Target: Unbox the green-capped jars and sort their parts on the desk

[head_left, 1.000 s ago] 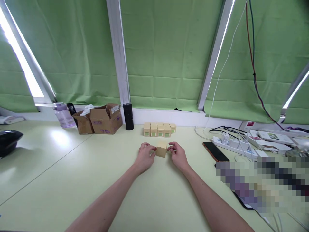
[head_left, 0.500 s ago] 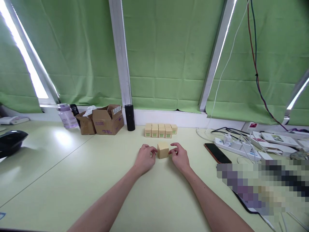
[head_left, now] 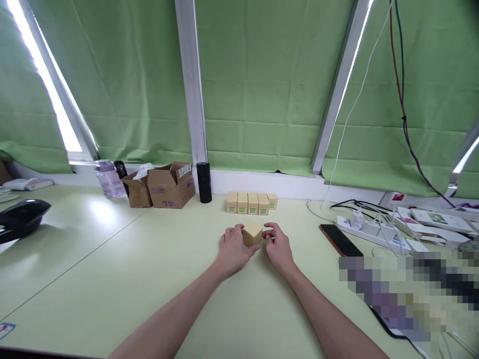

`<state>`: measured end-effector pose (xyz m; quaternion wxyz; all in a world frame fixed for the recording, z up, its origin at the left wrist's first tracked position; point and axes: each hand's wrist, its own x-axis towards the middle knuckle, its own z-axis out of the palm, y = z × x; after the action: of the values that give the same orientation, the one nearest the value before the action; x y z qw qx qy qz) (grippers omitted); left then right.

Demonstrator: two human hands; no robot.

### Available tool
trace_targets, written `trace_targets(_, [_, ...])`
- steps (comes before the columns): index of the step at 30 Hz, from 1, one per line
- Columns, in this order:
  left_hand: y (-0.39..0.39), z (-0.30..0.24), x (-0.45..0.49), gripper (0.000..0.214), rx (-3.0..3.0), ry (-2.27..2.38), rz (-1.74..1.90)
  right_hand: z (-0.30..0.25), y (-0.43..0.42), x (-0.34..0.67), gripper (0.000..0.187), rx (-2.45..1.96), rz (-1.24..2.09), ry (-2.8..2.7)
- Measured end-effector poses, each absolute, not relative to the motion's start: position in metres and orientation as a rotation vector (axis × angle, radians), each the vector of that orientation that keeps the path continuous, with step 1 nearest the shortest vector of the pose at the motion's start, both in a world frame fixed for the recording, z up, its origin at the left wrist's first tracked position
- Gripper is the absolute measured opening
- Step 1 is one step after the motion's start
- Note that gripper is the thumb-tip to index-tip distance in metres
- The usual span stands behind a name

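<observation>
Two hands (head_left: 234, 251) at one box (head_left: 252, 234)

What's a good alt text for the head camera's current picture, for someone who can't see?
A person's left hand holds a small tan box at a pale table, the right hand close beside it. Beyond stand similar small boxes, with cardboard cartons to the left, a phone to the right, and green blinds behind.
</observation>
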<state>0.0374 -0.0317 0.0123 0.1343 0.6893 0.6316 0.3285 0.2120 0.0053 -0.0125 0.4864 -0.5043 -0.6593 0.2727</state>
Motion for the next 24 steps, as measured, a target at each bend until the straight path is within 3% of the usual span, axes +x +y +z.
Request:
trace_targets(7, [-0.028,0.010,0.028,0.058,1.890,1.772,0.978,-0.008,0.000,0.210,0.031,-1.249,0.596,-1.605])
trace_targets(15, [-0.018,0.003,0.019,0.057,1.781,1.319,1.130,0.000,-0.004,0.210,0.029,-1.251,0.579,-1.585])
trace_targets(24, [-0.031,0.020,0.023,0.048,2.089,1.488,1.291,0.015,-0.020,0.204,0.035,-1.152,0.416,-1.662])
